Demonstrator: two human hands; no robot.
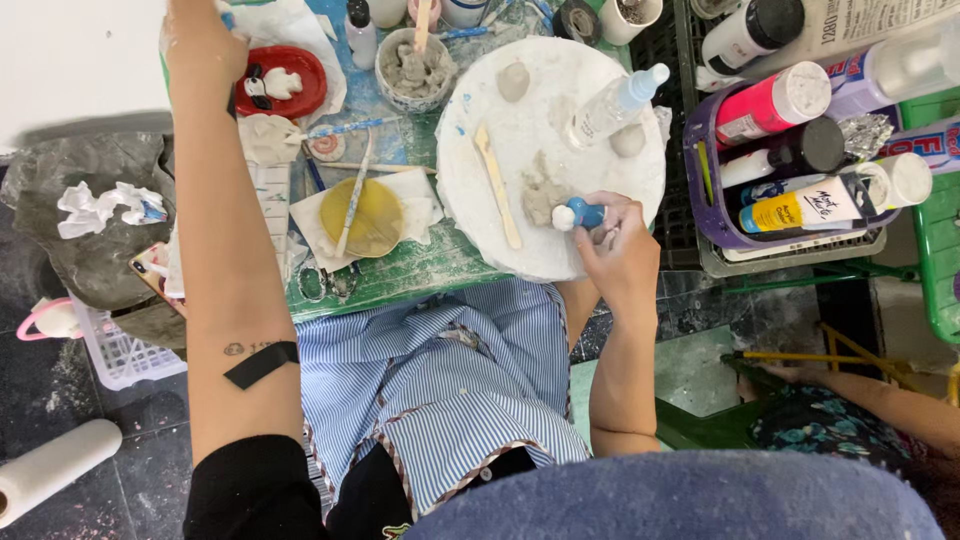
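Note:
My right hand (622,248) rests on the near edge of a round white board (560,70) and grips a small blue tool with a white rounded end (577,213). The tool's tip touches a lump of grey clay (540,198) on the board. My left hand (200,45) reaches far across the table to the top left, beside a red dish (305,90) with a small white figure in it. The fingers of that hand are partly cut off by the frame's edge, so its grip is unclear.
On the board lie a wooden stick (497,185), a clear spray bottle (612,105) and two clay balls. A bowl of clay (413,70), a yellow disc (372,215), and a purple basket of paint bottles (700,195) stand around. Another person's arm (880,400) is at lower right.

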